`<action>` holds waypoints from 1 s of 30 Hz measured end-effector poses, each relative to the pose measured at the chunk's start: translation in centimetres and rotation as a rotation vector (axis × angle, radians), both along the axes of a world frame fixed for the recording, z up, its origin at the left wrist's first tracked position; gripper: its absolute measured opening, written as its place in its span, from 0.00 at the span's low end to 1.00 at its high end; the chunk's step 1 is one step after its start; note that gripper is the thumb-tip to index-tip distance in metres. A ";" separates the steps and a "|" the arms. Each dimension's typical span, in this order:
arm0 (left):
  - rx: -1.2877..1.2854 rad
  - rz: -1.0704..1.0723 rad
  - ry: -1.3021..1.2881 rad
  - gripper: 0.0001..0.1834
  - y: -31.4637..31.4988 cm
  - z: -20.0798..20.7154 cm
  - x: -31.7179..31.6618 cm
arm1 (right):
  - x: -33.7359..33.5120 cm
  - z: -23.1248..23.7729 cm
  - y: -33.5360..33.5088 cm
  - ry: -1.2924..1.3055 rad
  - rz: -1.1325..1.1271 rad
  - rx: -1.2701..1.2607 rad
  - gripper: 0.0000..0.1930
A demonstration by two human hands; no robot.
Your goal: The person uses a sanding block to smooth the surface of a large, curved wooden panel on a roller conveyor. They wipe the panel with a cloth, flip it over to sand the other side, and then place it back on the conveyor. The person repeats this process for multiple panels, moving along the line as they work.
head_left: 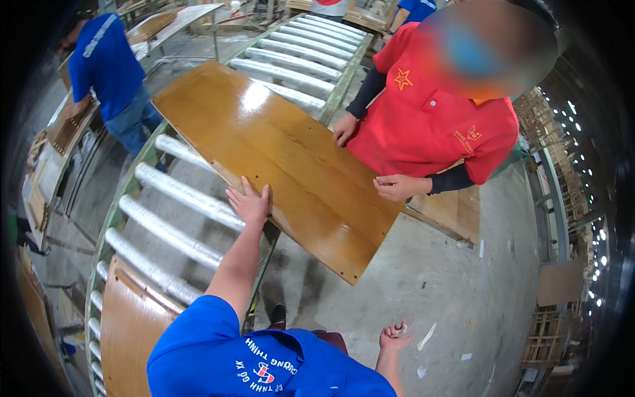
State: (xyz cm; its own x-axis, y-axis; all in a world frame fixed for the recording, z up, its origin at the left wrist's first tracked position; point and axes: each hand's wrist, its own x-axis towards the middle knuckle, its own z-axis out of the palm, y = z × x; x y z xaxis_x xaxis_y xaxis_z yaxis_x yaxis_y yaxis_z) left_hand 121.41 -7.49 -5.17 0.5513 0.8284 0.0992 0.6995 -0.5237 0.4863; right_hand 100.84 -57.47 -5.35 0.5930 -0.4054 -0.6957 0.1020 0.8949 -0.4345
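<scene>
A long, glossy brown wooden board (284, 165) lies across the roller conveyor, its near right end sticking out past the frame. Small dark holes show near its corners. My left hand (250, 202) rests on the board's near edge with the fingers spread, gripping nothing. Low at the right, away from the board, my right hand (395, 336) hangs over the floor with its fingers curled in. Something small and pale may be between those fingers, too small to name.
A co-worker in a red shirt (436, 126) stands across the board, one hand by its far edge. Wrapped rollers (192, 198) run beneath it. Another brown board (132, 331) lies on the conveyor at lower left. A person in blue (112, 73) works at a side table. Scraps litter the floor (456, 317).
</scene>
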 end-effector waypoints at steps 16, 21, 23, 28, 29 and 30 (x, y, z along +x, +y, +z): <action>0.015 -0.023 0.175 0.43 1.4 0.2 22.9 | 14.9 -0.7 -1.7 -0.131 0.218 0.200 0.33; 0.064 -0.019 0.164 0.43 2.5 -0.3 30.2 | 23.8 0.6 -0.9 -0.044 0.426 0.188 0.32; 0.043 -0.023 0.140 0.43 2.9 -0.6 33.2 | 26.5 1.0 -0.2 -0.032 0.495 0.193 0.32; 0.041 -0.063 0.144 0.44 3.7 -1.1 41.8 | 34.1 0.5 1.5 -0.113 0.687 0.303 0.31; 0.038 -0.069 0.132 0.44 3.8 -1.1 43.8 | 35.7 0.4 2.2 -0.106 0.706 0.327 0.30; 0.035 -0.076 0.120 0.44 4.0 -1.2 45.8 | 37.6 0.4 2.7 -0.136 0.744 0.345 0.28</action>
